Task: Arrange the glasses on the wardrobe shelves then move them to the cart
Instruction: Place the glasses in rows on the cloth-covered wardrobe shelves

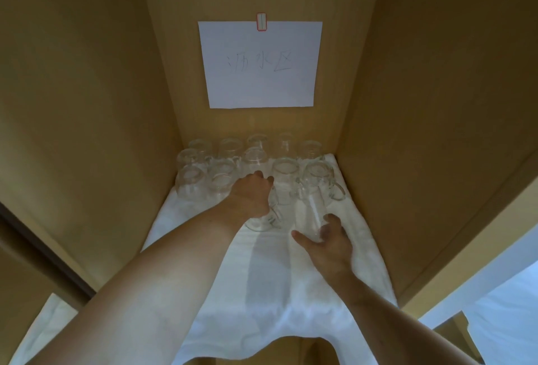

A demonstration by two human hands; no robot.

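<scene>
shelf: wardrobe shelf (163, 198) w/ a white towel (262, 277) spread over it, front edge hanging off at the bottom of the frame. prob there to soak up drips & cushion the glass.

sign: paper sign (260, 65) taped on the back wall, upper center, handwritten, reads like a draining-area label, so that explains the towel.

glasses: rows of glass mugs (221, 166) packed at the back, center of frame, look rim-down afaict. Upside down = they drain.

left hand: left hand (251, 194) fingers curled round a handled glass mug (263, 219), gripping from above, just in front of the rows.

right hand: right hand (327, 241) holds a tall glass (310, 216) low down, thumb out to the left, fingers wrapped round the far side.

stage: imo both are being slotted into the next row; cart not in view.
</scene>
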